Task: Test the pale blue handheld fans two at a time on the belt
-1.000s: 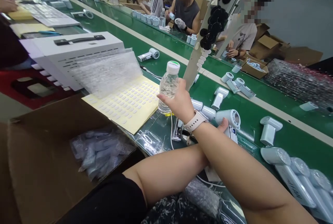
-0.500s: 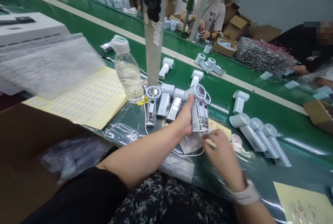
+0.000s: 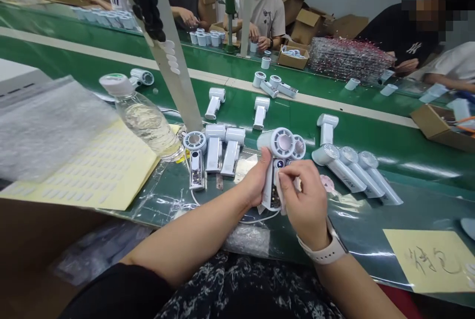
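- My left hand (image 3: 256,183) holds the fan (image 3: 273,173) head-up over the bench (image 3: 356,222).
- My right hand (image 3: 307,198) pinches a pale piece (image 3: 281,193) at the handle's front.
- Fan judged light, stiff, slick; front delicate: grip handle sides.

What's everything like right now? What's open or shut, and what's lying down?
Left hand: closed around a fan.
Held fan: circuit board showing in its handle.
Right hand: fingers bent, at the fan's handle.
Bottle: cap on, clear liquid inside.
Three fans at right: lying side by side.
Yellow note: flat, written on.
Small box: open, with things inside.
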Available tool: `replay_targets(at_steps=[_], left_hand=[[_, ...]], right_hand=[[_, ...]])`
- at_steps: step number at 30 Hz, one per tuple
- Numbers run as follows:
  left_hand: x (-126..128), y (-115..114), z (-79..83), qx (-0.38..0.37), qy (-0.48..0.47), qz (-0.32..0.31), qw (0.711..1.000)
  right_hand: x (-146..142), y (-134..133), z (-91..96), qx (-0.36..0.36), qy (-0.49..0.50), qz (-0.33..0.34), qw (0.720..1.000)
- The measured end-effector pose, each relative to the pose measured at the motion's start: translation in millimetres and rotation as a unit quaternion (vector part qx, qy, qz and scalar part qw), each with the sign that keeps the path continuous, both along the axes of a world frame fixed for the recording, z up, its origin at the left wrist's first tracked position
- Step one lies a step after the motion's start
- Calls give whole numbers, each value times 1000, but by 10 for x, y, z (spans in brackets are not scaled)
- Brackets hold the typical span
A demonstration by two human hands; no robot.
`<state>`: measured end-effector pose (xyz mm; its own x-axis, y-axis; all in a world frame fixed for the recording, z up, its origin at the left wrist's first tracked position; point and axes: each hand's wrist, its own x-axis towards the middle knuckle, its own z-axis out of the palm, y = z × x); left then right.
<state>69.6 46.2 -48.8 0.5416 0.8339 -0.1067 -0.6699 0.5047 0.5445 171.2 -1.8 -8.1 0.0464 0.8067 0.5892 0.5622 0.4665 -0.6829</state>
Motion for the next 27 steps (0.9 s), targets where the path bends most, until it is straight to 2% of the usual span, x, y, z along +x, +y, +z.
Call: replay_targets(at_steps=[4, 7, 10, 15, 22, 27], left_hand=[[0, -37, 4, 18, 14, 34, 999], [-12, -33, -21, 15, 43, 46, 998], [-4, -31, -42, 24, 63, 35, 997], [18, -61, -41, 40, 58, 29, 997], [19, -52, -77, 22, 56, 4, 998], [9, -42, -46, 10, 27, -9, 1000]], right_hand=[[-87, 51, -116, 20, 49, -29, 998], [-41, -25, -156, 18, 26, -32, 999], [7, -70, -156, 11, -6, -26, 1000], [23, -20, -141, 55, 22, -50, 997], [38, -186, -148, 22, -35, -31, 999], [31, -135, -161, 70, -37, -54, 995]])
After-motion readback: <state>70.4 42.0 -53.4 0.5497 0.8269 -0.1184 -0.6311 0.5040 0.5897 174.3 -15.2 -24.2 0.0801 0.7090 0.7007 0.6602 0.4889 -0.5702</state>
